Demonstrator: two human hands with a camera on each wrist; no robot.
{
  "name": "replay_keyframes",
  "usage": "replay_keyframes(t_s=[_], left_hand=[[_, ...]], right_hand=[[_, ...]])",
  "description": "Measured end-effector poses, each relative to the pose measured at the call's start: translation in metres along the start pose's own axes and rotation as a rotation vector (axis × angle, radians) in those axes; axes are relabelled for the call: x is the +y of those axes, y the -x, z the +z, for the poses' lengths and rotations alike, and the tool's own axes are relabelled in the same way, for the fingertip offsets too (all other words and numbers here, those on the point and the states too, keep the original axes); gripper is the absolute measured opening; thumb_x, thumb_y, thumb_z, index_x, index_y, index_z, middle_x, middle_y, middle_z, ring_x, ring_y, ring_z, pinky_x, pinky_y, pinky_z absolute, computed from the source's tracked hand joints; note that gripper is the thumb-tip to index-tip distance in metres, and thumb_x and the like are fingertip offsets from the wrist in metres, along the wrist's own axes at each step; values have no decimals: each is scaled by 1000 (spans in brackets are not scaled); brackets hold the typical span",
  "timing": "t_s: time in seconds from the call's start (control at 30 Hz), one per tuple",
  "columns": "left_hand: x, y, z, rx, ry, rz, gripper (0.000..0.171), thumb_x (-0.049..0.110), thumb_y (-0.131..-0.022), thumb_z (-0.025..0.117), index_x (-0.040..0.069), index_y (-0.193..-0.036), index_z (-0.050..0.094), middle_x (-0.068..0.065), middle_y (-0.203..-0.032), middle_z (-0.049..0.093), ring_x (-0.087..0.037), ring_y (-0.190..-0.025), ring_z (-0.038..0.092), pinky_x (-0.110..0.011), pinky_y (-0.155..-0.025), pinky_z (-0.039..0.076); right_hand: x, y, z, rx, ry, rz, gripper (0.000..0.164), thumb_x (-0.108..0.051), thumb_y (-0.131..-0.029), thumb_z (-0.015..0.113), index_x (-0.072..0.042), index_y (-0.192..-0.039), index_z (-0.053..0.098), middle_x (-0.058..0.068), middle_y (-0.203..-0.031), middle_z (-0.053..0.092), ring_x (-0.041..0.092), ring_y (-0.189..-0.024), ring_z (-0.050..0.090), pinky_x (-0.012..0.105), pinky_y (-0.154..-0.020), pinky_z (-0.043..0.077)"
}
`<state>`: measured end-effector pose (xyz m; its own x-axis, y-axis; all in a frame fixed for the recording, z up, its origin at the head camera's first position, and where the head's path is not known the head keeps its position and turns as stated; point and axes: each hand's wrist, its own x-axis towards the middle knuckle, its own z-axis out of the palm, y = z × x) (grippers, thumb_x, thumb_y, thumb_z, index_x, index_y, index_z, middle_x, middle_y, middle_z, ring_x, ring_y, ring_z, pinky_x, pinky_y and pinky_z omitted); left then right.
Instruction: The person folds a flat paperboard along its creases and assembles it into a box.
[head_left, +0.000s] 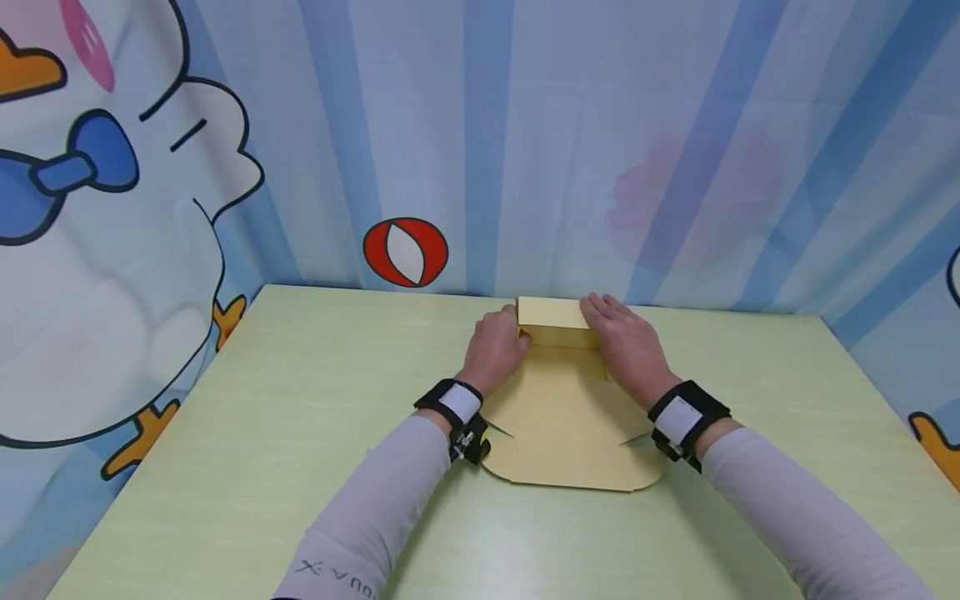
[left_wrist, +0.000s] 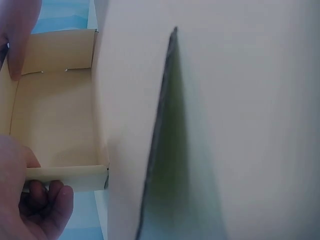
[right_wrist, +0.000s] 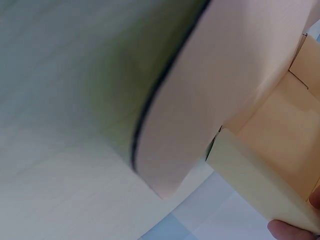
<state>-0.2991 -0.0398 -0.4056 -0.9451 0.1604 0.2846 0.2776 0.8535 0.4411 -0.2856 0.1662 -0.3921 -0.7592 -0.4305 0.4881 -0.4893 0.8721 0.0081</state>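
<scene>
A pale tan cardboard box [head_left: 562, 400], partly folded, lies on the table with its rounded flap toward me. Its far end stands up as a low wall with a panel [head_left: 550, 312] folded over the top. My left hand [head_left: 497, 348] pinches the left side wall [left_wrist: 70, 176], thumb inside and fingers curled outside. On the opposite side, my right hand [head_left: 632, 348] holds the far right corner, its fingers along the top panel. In the right wrist view, fingertips [right_wrist: 290, 231] lie on both faces of the right side wall [right_wrist: 255, 180].
The box rests on a light wood-grain table [head_left: 337, 375] near its back edge. Slits [head_left: 637, 439] cut into both sides of the near flap. A blue striped cloth [head_left: 487, 125] with cartoon prints hangs right behind the table.
</scene>
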Motion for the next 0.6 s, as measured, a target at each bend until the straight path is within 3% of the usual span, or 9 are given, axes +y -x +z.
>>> replay_keyframes(t_s=[0.6], left_hand=[[0, 0, 2, 3, 7, -1, 10, 8, -92, 63, -1, -91, 59, -11, -74, 63, -15, -61, 56, -23, -48, 39]], right_hand=[[0, 1, -1, -1, 0, -2, 44, 13, -94, 50, 1, -136, 56, 22, -136, 60, 41, -125, 58, 51, -98, 51]])
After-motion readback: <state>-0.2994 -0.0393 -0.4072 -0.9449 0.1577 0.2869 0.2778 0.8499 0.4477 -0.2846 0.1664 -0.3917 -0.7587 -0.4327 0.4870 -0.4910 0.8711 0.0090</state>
